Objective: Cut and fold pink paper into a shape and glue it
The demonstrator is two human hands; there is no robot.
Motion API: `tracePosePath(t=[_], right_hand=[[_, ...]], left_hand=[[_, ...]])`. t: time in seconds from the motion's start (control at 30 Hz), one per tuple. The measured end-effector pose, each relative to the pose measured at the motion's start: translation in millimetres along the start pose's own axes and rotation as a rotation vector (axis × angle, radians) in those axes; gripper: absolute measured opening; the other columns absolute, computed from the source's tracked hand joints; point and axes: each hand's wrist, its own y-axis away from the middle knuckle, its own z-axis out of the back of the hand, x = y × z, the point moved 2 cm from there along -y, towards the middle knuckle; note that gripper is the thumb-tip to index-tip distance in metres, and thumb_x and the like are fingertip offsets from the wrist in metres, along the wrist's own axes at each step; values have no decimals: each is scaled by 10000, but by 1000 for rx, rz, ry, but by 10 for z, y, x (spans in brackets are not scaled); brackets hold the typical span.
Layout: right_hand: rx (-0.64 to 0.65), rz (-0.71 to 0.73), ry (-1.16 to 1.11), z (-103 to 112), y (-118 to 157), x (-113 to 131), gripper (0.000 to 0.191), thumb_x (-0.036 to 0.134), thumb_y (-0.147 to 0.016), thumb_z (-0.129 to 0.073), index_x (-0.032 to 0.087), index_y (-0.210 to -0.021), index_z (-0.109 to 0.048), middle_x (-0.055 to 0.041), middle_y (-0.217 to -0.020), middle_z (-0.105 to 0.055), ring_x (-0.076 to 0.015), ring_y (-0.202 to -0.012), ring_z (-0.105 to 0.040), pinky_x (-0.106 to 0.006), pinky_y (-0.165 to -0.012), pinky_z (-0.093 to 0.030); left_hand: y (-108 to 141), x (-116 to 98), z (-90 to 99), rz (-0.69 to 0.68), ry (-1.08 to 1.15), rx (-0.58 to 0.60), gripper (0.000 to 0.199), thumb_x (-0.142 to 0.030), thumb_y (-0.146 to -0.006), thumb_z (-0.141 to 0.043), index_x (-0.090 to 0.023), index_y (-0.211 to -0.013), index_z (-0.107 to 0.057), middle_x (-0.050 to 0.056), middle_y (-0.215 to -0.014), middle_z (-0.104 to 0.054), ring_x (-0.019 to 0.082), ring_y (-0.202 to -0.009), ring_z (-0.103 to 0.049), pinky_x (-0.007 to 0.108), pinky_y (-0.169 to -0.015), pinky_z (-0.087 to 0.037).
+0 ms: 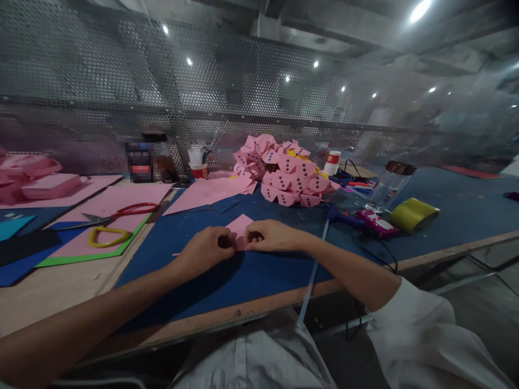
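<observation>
A small piece of pink paper (242, 222) lies on the blue table mat (239, 281) in front of me, its top corner pointing away. My left hand (208, 246) grips its left side with curled fingers. My right hand (272, 236) pinches it from the right, fingers bent and close to the left hand's. The hands cover the paper's side edges, so I cannot tell how it is folded. Beyond them stands a heap of folded pink paper pieces (298, 181) marked with dark dots. Pink paper sheets (206, 193) lie behind my left hand.
Scissors with red and yellow handles (135, 208) lie on coloured sheets at left. To the right are a clear bottle (387, 186), a yellow tape roll (413, 215), and a purple glue gun (344, 215) with a cable. Paper cups (198, 167) stand by the mesh partition (227, 81).
</observation>
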Motion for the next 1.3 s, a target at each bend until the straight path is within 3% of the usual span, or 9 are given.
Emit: tracePosePath(t=[0.47, 0.83, 1.3], right_hand=[[11, -14, -12, 11, 8, 16, 123, 203, -843, -666, 153, -950, -697, -18, -881, -686, -137, -787, -596, -224, -674, -389], [14, 4, -17, 6, 4, 10, 101, 171, -831, -656, 159, -924, -695, -17, -870, -680, -136, -779, -589, -226, -676, -392], [8, 0, -28, 8, 7, 19, 106, 159, -817, -648, 155, -914, -690, -10, -859, -673, -137, -777, -585, -220, -672, -388]], left_hand=[[7, -4, 30, -5, 4, 18, 126, -250, -718, -574, -194, -759, -680, 11, -730, -710, 196, -682, -639, 280, -611, -401], [65, 199, 91, 0, -11, -4, 172, -306, -754, -594, -198, -803, -718, 20, -762, -738, 205, -713, -657, 284, -646, -423], [50, 100, 39, -9, -51, -16, 127, -239, -752, -602, -206, -791, -717, 41, -809, -747, 237, -787, -648, 303, -674, -427]])
